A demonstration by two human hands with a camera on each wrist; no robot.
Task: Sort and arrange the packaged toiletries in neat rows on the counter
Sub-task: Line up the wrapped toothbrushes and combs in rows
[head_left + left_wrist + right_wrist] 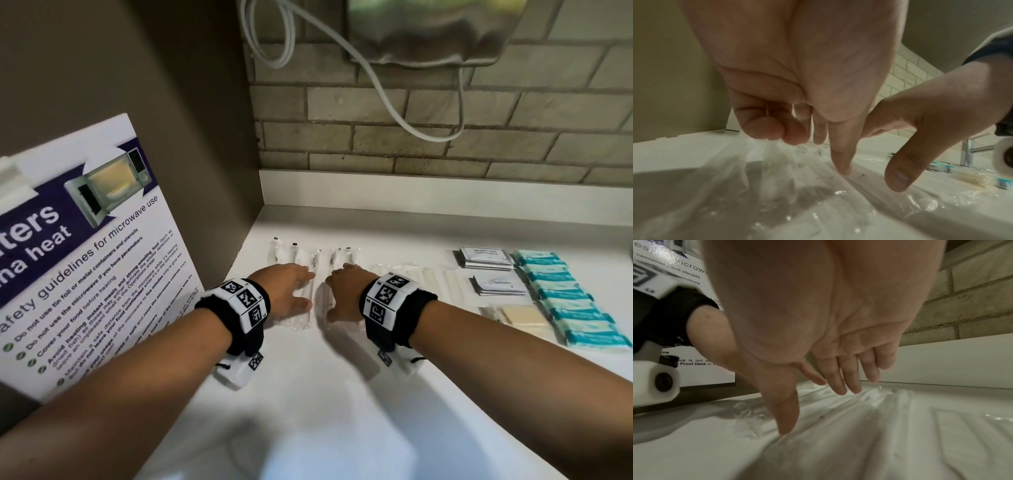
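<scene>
A row of clear-wrapped toothbrush packets (310,258) lies on the white counter (376,226), near the left wall. Both hands lie palm down on this row. My left hand (306,289) touches the left packets (777,178) with its thumb and loosely bent fingertips (797,138). My right hand (330,296) rests on the packets just right of it, its straight fingers (851,386) spread over the wrappers (869,426). Neither hand grips a packet. The palms hide the middle of the row.
Right of the hands lie flat clear packets of pale strips (428,277), two stacks of white sachets (483,258), a beige packet (520,317) and a column of teal packets (568,298). A microwave safety sign (85,257) leans at the left. A cable (394,102) hangs on the brick wall.
</scene>
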